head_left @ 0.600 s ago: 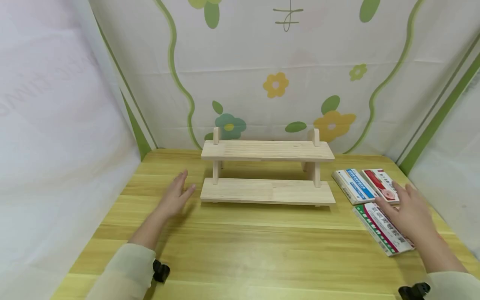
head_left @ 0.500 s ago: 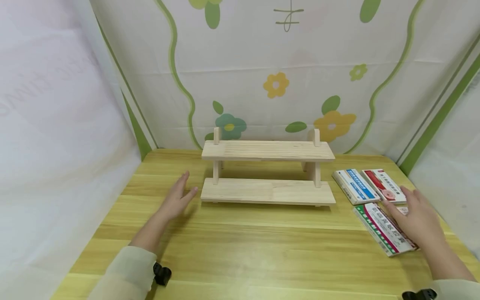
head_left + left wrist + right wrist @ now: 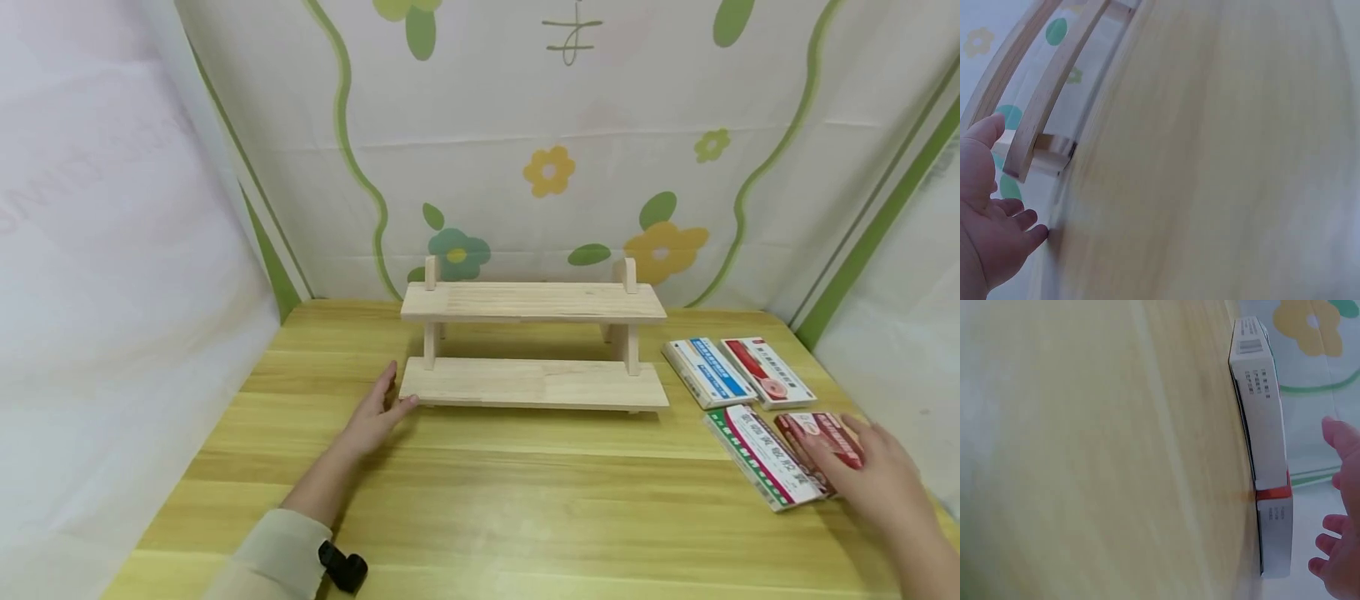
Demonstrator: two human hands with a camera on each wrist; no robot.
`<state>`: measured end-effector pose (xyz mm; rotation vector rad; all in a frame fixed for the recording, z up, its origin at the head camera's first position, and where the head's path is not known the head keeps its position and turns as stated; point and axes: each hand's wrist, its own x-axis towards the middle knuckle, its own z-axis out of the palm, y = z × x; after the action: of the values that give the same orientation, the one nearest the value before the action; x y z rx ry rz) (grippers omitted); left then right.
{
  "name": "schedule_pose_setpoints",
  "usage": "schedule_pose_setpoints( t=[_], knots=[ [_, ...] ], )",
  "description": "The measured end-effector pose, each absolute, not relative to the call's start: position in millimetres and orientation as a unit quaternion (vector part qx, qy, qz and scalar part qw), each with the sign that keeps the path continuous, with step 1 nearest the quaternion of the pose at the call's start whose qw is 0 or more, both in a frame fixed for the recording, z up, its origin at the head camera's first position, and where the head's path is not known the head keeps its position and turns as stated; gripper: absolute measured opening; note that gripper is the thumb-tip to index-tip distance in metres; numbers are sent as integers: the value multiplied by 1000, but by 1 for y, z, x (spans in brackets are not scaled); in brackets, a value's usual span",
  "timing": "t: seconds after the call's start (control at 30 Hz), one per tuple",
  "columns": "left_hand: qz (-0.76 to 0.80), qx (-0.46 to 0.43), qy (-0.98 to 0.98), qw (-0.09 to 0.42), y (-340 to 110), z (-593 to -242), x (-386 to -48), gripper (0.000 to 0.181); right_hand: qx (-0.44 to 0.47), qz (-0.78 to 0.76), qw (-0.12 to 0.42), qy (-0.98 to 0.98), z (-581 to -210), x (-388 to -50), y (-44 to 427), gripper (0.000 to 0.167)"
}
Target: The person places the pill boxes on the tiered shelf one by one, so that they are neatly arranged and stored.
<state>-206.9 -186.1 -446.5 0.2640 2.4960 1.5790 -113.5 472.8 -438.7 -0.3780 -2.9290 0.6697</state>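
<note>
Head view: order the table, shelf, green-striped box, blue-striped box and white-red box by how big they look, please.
Largest to smallest:
1. table
2. shelf
3. green-striped box, though it lies nearer the camera than the other two
4. blue-striped box and white-red box: too alike to rank

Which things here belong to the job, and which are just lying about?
Likely the job:
wooden shelf, beside the left hand
dark red box, by the right hand
blue-striped box; red-white box; green-edged box

Probably just background:
floral cloth; table
</note>
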Motion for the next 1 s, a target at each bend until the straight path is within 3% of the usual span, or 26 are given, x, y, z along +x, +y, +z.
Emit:
schedule_pose_setpoints(
  t=[0.37,0.6,1.0],
  knots=[
    [577,82,811,53,-171,-463,-206,86,-172,209,13,-963,-465,-101,492,91],
    [588,65,806,0,-167,-470,-207,74,-197,194,-18,-961,-474,-91,497,90],
    [585,57,809,-9,-166,-472,-207,70,-272,178,-54,-944,-468,-91,494,96]
  ],
)
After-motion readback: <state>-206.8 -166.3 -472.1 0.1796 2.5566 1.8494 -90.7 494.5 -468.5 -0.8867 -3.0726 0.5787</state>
